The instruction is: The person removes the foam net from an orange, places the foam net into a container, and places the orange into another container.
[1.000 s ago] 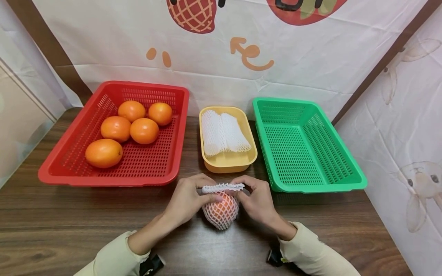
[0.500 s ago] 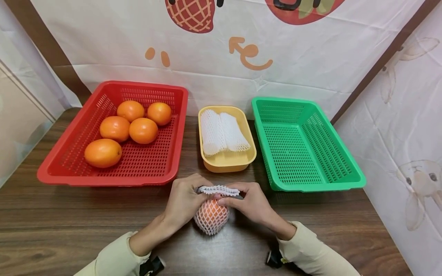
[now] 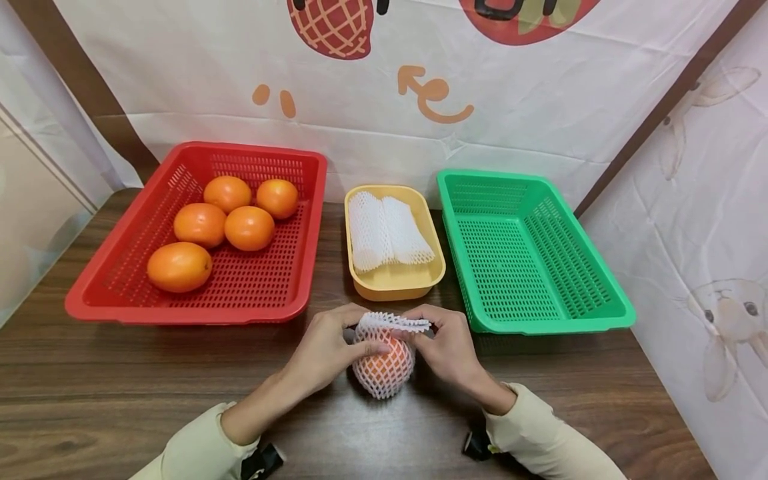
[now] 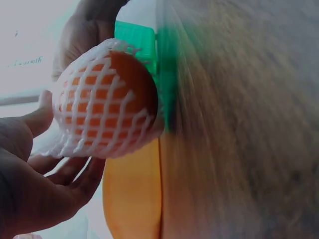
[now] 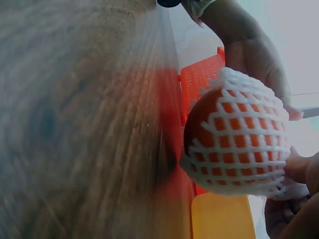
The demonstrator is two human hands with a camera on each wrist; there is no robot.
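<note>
In the head view, a white foam fruit net (image 3: 375, 323) is stretched around an orange (image 4: 138, 83) near the middle of the table. The wrist views show the fruit's underside bare, while mesh covers its sides. My left hand (image 3: 324, 345) holds the net from the left, thumb against the meshed side and fingers behind. On the right, my right hand (image 3: 451, 347) pinches the loose upper edge of the net between thumb and fingers. That edge is folded flat above the fruit, reaching toward the right hand. Some fingertips are hidden behind the net in the head view.
A red basket (image 3: 195, 313) with several oranges stands at the left. Behind the hands, a yellow tub (image 3: 396, 287) holds white foam nets (image 3: 393, 230). A green basket (image 3: 522, 257) stands at the right on the wooden table (image 3: 120, 400).
The netted orange shifted left and then came back right. The net's left part now stands higher above the fruit. The right thumb has moved off the fruit's front to the net's edge.
</note>
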